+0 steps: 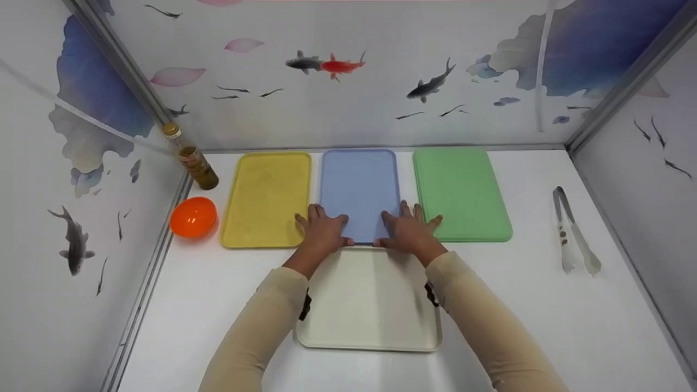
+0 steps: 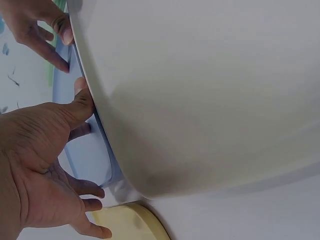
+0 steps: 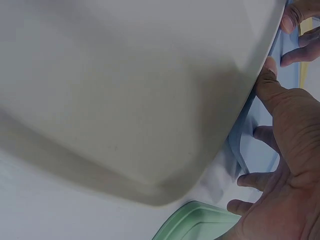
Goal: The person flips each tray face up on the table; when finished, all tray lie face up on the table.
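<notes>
A blue tray (image 1: 359,190) lies in the middle of a row of trays, and both hands are at its near end. My left hand (image 1: 322,233) touches its near left corner, thumb along the near rim, one finger on the surface. The other fingers spread toward the yellow tray (image 1: 267,201). Mirroring it, my right hand (image 1: 411,231) has its thumb on the near rim and its fingers spread around the right corner, toward the green tray (image 1: 463,196). A cream tray (image 1: 370,299) sits close in front of the blue one, under the wrists; its rim fills both wrist views.
An orange bowl (image 1: 193,218) and a bottle of brownish liquid (image 1: 197,166) stand at the left, beside the wall. Metal tongs (image 1: 574,231) lie at the right of the white table (image 1: 523,305). Printed wall panels (image 1: 370,109) enclose the back and sides.
</notes>
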Tool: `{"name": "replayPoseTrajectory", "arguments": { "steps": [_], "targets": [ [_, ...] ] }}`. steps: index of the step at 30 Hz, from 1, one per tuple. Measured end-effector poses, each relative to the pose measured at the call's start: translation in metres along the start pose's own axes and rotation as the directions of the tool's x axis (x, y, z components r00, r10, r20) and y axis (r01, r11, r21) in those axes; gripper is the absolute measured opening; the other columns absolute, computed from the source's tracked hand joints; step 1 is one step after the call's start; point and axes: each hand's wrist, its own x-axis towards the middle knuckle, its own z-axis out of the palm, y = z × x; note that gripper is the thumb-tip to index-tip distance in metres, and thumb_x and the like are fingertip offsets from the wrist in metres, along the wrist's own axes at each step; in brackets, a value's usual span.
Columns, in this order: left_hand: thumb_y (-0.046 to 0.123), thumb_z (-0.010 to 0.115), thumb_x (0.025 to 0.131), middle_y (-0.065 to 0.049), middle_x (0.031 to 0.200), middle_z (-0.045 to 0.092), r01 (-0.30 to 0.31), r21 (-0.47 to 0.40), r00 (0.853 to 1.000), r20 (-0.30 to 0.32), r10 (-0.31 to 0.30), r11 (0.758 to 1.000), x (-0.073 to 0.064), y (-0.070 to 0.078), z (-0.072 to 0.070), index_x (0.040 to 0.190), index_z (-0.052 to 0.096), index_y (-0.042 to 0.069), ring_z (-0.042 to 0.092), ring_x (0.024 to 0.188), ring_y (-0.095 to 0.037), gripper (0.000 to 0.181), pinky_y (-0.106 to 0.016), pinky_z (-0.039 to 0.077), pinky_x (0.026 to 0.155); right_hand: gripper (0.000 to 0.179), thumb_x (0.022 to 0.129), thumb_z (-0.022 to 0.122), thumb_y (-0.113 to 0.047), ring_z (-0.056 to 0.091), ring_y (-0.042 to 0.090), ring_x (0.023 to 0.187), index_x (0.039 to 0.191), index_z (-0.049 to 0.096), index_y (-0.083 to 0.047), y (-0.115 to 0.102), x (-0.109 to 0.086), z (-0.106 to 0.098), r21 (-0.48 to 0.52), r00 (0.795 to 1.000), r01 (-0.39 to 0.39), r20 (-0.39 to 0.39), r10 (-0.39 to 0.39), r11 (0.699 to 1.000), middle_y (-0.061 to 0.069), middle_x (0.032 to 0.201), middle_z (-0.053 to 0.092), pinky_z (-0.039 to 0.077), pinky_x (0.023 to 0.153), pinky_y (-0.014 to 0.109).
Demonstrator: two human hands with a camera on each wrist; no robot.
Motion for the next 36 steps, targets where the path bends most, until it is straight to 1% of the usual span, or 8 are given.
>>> {"name": "replayPoseTrajectory", "arguments": {
  "steps": [4, 12, 16, 20, 27, 30, 34, 36],
  "targets": [
    [0.053, 0.08, 0.099, -0.039, 0.17, 0.035, -0.006, 0.001, 1.0, -0.006, 0.006, 1.0, 0.0, -0.003, 0.001, 0.159, 0.061, 0.026, 0.018, 0.166, -0.055, 0.069, -0.085, 0.017, 0.125, 0.091, 0.099, 0.069, -0.072, 0.008, 0.06, 0.168, 0.174, 0.038, -0.031, -0.002, 0.0, -0.001, 0.013, 1.0, 0.002, -0.001, -0.002, 1.0, 0.026, 0.184, 0.012, 0.006, 0.112, 0.099],
    [0.054, 0.077, 0.101, -0.041, 0.172, 0.029, -0.017, 0.002, 1.0, -0.003, 0.017, 1.0, -0.002, -0.008, 0.006, 0.163, 0.056, 0.026, 0.015, 0.167, -0.055, 0.072, -0.085, 0.016, 0.126, 0.091, 0.099, 0.069, -0.072, 0.011, 0.06, 0.168, 0.174, 0.038, -0.031, -0.003, -0.002, 0.001, 0.011, 1.0, 0.02, -0.012, -0.02, 1.0, 0.026, 0.184, 0.012, 0.008, 0.112, 0.099],
    [0.055, 0.075, 0.101, -0.043, 0.173, 0.025, -0.025, 0.008, 1.0, -0.001, 0.025, 1.0, -0.003, -0.008, 0.007, 0.165, 0.054, 0.026, 0.014, 0.167, -0.056, 0.073, -0.085, 0.016, 0.126, 0.092, 0.098, 0.069, -0.074, 0.009, 0.06, 0.168, 0.174, 0.037, -0.032, -0.001, -0.001, 0.004, 0.025, 1.0, 0.018, -0.009, -0.018, 1.0, 0.026, 0.185, 0.01, 0.007, 0.112, 0.099],
    [0.055, 0.075, 0.102, -0.043, 0.173, 0.024, -0.018, 0.005, 1.0, 0.009, 0.018, 1.0, -0.003, -0.006, 0.007, 0.165, 0.054, 0.025, 0.013, 0.167, -0.056, 0.073, -0.084, 0.015, 0.126, 0.093, 0.097, 0.068, -0.075, 0.009, 0.061, 0.167, 0.174, 0.037, -0.033, 0.003, -0.001, 0.006, 0.03, 1.0, 0.024, -0.016, -0.024, 0.999, 0.025, 0.185, 0.01, 0.005, 0.112, 0.099],
    [0.052, 0.077, 0.102, -0.041, 0.176, 0.019, 0.012, -0.038, 1.0, 0.03, -0.011, 0.999, -0.003, 0.001, 0.004, 0.165, 0.054, 0.026, 0.009, 0.168, -0.056, 0.072, -0.083, 0.014, 0.127, 0.092, 0.097, 0.066, -0.077, 0.006, 0.062, 0.167, 0.173, 0.037, -0.035, 0.008, -0.005, 0.008, 0.016, 0.999, 0.018, -0.036, -0.018, 1.0, 0.023, 0.185, 0.012, 0.002, 0.112, 0.099],
    [0.05, 0.077, 0.102, -0.04, 0.179, 0.011, 0.025, -0.069, 0.998, 0.054, -0.021, 0.997, 0.0, 0.003, 0.004, 0.166, 0.053, 0.024, 0.004, 0.17, -0.055, 0.072, -0.083, 0.012, 0.128, 0.092, 0.098, 0.063, -0.079, 0.006, 0.062, 0.167, 0.173, 0.037, -0.034, 0.011, -0.005, 0.008, 0.004, 0.998, 0.027, -0.048, -0.027, 1.0, 0.024, 0.185, 0.013, 0.001, 0.112, 0.099],
    [0.046, 0.077, 0.103, -0.037, 0.181, 0.003, 0.028, -0.104, 0.998, 0.061, -0.022, 0.994, 0.001, 0.003, 0.004, 0.165, 0.054, 0.021, 0.001, 0.171, -0.053, 0.071, -0.081, 0.012, 0.13, 0.09, 0.102, 0.059, -0.076, 0.009, 0.062, 0.167, 0.174, 0.037, -0.028, 0.022, -0.008, 0.009, 0.046, 0.993, 0.071, -0.094, -0.066, 0.996, 0.026, 0.184, 0.015, 0.002, 0.115, 0.097],
    [0.044, 0.077, 0.103, -0.036, 0.181, 0.004, 0.015, -0.125, 0.999, 0.045, -0.01, 0.992, -0.001, 0.004, 0.003, 0.164, 0.053, 0.018, 0.002, 0.171, -0.053, 0.071, -0.08, 0.012, 0.13, 0.088, 0.104, 0.059, -0.073, 0.012, 0.061, 0.167, 0.174, 0.036, -0.025, 0.032, -0.011, 0.009, 0.079, 0.988, 0.094, -0.132, -0.083, 0.992, 0.027, 0.183, 0.017, 0.003, 0.118, 0.095]
  ]
}}
